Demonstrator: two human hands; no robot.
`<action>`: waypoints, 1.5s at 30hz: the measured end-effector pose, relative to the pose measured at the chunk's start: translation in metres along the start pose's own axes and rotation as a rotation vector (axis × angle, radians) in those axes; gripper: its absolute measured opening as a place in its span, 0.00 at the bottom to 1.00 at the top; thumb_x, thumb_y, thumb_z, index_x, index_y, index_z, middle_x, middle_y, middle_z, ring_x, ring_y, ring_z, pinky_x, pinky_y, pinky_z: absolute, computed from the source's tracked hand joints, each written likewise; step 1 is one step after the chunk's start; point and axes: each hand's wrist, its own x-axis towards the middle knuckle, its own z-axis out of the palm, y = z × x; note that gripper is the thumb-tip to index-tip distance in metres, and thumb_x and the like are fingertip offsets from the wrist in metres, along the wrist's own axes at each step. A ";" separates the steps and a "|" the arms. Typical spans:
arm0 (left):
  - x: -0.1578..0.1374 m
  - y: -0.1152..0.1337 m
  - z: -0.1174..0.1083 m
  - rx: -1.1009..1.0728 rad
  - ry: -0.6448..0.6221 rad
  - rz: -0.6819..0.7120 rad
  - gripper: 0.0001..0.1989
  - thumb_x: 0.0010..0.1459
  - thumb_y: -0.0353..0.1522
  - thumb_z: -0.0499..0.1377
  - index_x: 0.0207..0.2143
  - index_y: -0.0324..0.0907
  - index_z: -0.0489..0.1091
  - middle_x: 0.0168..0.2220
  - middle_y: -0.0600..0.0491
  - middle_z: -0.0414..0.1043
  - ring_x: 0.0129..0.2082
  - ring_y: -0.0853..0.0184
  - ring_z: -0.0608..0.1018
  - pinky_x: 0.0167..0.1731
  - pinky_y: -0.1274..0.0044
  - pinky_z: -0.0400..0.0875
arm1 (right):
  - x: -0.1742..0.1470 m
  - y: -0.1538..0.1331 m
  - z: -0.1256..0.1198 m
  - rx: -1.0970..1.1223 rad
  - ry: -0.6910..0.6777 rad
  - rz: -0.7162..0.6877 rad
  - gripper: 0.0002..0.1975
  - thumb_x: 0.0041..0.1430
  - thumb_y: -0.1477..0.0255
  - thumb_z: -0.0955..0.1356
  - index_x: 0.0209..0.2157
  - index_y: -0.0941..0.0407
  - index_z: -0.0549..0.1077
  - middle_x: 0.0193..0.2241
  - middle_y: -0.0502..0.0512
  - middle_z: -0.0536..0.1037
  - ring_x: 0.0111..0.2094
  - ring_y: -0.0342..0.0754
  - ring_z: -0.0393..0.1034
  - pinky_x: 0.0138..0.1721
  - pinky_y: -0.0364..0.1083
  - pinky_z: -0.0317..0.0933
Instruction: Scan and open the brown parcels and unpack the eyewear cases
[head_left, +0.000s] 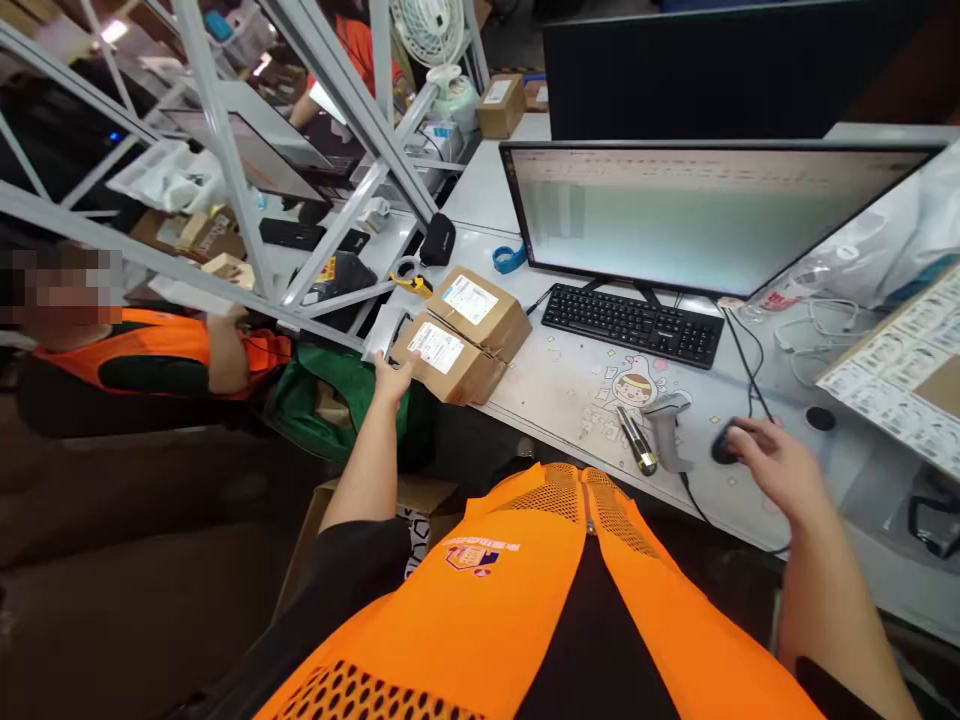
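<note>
My left hand (394,380) is at the near left corner of two cardboard boxes (465,335) standing side by side at the desk's edge. Its thumb and fingers are apart, the thumb against the nearer box. A pale grey-white item (385,328) lies just beyond the fingertips; what it is does not show clearly. White labels (436,347) are on the box tops. My right hand (776,465) has its fingers curled onto a black computer mouse (724,443). Left of the mouse lie a grey barcode scanner (666,430) and a black-and-yellow box cutter (637,440).
A keyboard (634,322) sits below a lit monitor (712,215). A tape dispenser (411,280) and blue tape roll (509,259) lie behind the boxes. Metal framing (345,235) rises at left. Below are a green bag (315,400) and an open carton (427,493); a co-worker (157,350) sits left.
</note>
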 end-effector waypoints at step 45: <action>-0.185 -0.012 0.146 -0.422 -1.091 -0.037 0.67 0.58 0.61 0.70 0.82 0.57 0.30 0.82 0.37 0.43 0.78 0.39 0.59 0.70 0.47 0.64 | -0.087 -0.088 0.154 1.283 -0.352 0.285 0.52 0.52 0.50 0.80 0.73 0.40 0.59 0.65 0.58 0.78 0.59 0.65 0.79 0.58 0.69 0.75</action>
